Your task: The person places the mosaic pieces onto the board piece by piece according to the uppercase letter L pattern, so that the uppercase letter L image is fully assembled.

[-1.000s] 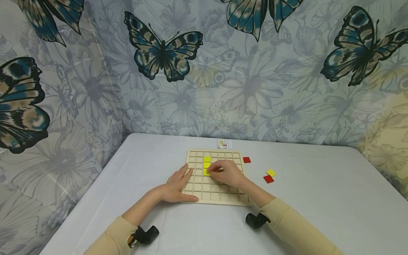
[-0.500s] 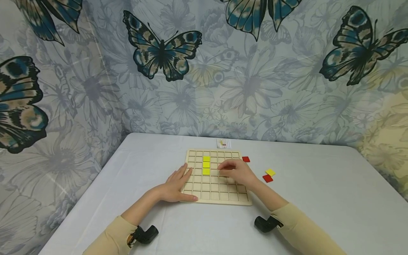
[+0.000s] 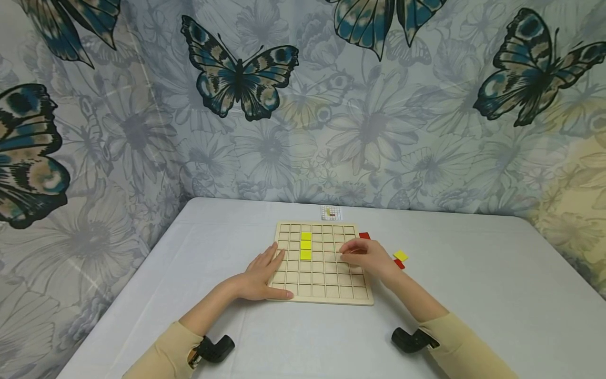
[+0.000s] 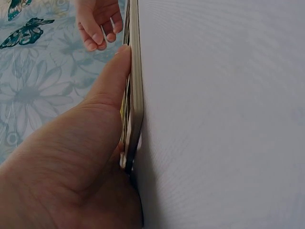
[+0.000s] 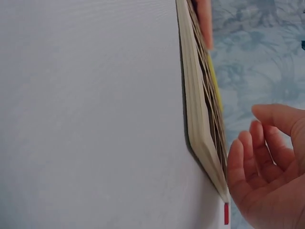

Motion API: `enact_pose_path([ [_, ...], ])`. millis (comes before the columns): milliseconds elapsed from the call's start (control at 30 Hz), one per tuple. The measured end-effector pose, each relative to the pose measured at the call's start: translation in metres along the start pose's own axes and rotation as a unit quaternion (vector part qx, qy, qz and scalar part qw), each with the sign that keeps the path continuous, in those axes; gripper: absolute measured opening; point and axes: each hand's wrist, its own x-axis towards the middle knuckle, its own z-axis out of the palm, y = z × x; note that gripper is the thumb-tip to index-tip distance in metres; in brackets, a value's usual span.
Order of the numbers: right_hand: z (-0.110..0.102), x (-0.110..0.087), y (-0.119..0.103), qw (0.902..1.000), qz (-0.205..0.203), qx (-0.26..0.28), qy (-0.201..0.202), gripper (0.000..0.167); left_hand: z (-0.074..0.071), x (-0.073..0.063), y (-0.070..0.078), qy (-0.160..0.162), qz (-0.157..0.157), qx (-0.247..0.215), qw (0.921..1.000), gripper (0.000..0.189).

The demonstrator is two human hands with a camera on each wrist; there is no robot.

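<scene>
A light wooden grid board (image 3: 312, 291) lies on the white table, with three yellow square tiles (image 3: 305, 245) in one column of its cells. My left hand (image 3: 259, 279) rests on the board's left side, fingers spread and thumb along the front edge. In the left wrist view the thumb (image 4: 112, 78) lies at the board's rim. Over the right part of the board hovers my right hand (image 3: 369, 257), raised above the surface. The right wrist view shows its fingers (image 5: 259, 148) loosely bent, with nothing between them and the thumb.
Right of the board lie a red tile (image 3: 364, 235) near its far corner, and a yellow tile (image 3: 400, 256) beside another red tile (image 3: 400, 263), partly hidden by my right hand. Behind the board is a small printed grid card (image 3: 331, 212). A butterfly-patterned cloth (image 3: 284, 158) hangs behind.
My right hand has moved off the lowest yellow tile and across the board to the right, leaving that tile in its cell. The left hand has stayed in place.
</scene>
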Motion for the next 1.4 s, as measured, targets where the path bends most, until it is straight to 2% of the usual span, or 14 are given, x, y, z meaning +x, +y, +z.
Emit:
enact_pose_path([
  [233, -0.008, -0.007, 0.009, 0.9998, 0.016, 0.007, -0.001, 0.025, 0.0, -0.001, 0.0, -0.002, 0.0, 0.0, 1.0, 0.107],
  [533, -0.025, -0.018, 0.011, 1.0, 0.009, -0.001, 0.003, 0.029, 0.001, 0.0, 0.001, -0.001, -0.001, -0.002, 1.0, 0.107],
  [867, -0.053, -0.028, 0.014, 0.9957, -0.01, -0.091, 0.015, 0.027, 0.0, 0.0, 0.0, 0.001, 0.0, -0.003, 1.0, 0.107],
  [1033, -0.065, -0.031, 0.016, 0.9931, -0.012, -0.113, 0.029, 0.028, 0.0, -0.001, 0.001, 0.0, 0.001, 0.0, 1.0, 0.106],
  [1400, -0.093, -0.031, 0.035, 0.9837, 0.015, -0.164, 0.072, 0.033, -0.001, -0.002, 0.002, -0.002, -0.008, 0.001, 1.0, 0.106],
])
